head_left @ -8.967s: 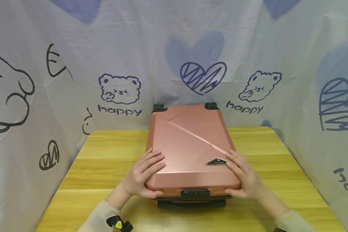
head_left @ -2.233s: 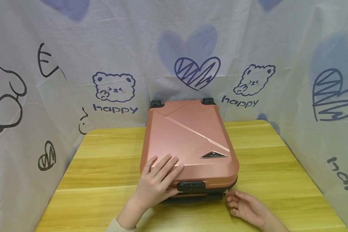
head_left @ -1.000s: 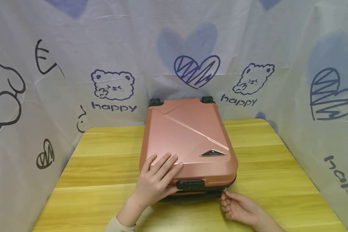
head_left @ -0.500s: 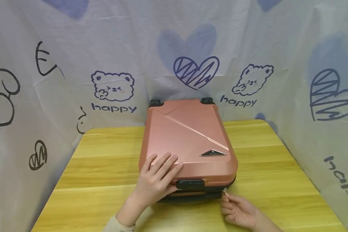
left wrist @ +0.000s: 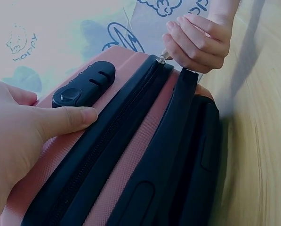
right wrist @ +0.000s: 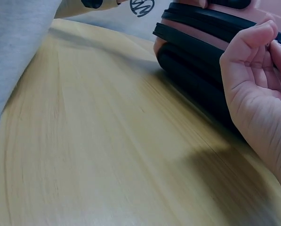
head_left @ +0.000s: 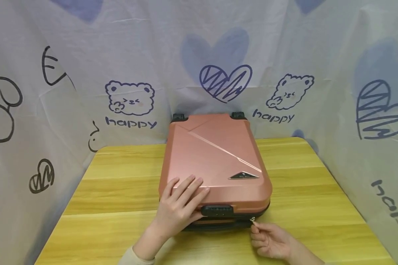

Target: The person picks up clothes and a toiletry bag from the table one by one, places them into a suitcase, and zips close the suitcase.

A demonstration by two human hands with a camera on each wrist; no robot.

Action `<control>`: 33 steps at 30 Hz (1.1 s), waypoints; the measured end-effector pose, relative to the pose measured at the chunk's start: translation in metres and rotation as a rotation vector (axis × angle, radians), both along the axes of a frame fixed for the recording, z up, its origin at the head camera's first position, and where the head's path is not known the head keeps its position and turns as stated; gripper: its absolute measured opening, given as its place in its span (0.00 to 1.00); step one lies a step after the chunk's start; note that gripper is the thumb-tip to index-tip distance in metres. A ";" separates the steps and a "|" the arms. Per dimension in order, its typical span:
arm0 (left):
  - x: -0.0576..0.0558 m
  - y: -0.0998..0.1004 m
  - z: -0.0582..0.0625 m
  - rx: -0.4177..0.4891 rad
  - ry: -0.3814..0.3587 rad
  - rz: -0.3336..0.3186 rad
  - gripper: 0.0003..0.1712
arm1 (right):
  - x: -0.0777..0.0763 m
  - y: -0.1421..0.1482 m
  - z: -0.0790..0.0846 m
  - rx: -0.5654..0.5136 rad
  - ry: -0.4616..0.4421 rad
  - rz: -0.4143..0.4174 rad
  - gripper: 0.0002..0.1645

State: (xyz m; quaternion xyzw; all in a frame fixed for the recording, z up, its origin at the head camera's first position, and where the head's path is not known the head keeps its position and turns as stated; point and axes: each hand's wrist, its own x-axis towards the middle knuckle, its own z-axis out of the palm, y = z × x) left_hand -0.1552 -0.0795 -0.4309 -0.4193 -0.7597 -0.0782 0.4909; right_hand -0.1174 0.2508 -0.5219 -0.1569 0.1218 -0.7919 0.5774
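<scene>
A rose-pink hard-shell suitcase [head_left: 219, 154] lies flat on the table, its black combination lock [head_left: 217, 211] on the near side. My left hand [head_left: 177, 211] rests on its near left corner, fingers spread over the lid. In the left wrist view the left thumb [left wrist: 67, 121] lies along the front side, just below the lock. Near the front right corner, my right hand [head_left: 273, 241] pinches a metal zipper pull [head_left: 252, 219] between thumb and curled fingers. The black zipper [left wrist: 107, 134] runs along the front side, above a black carry handle [left wrist: 166, 146].
The wood-grain table [head_left: 119, 176] extends on both sides of the suitcase. White fabric [head_left: 136, 48] with printed bears and hearts hangs behind and at both sides. Black wheels [head_left: 237, 115] at the suitcase's far end stand close to the back fabric.
Earlier both hands held the suitcase's near corners. Since then the left has moved in toward the lock, and the right has taken the zipper pull and shifted it slightly left along the front.
</scene>
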 end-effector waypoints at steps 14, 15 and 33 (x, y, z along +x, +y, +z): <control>0.002 -0.002 -0.002 -0.003 -0.010 0.017 0.41 | 0.005 -0.019 -0.009 0.023 -0.014 -0.003 0.22; 0.002 -0.002 -0.002 -0.003 -0.011 0.016 0.41 | 0.006 -0.022 -0.011 0.014 -0.023 -0.008 0.22; 0.004 0.000 -0.004 0.008 -0.009 0.016 0.42 | 0.014 -0.041 -0.013 0.032 -0.199 -0.113 0.21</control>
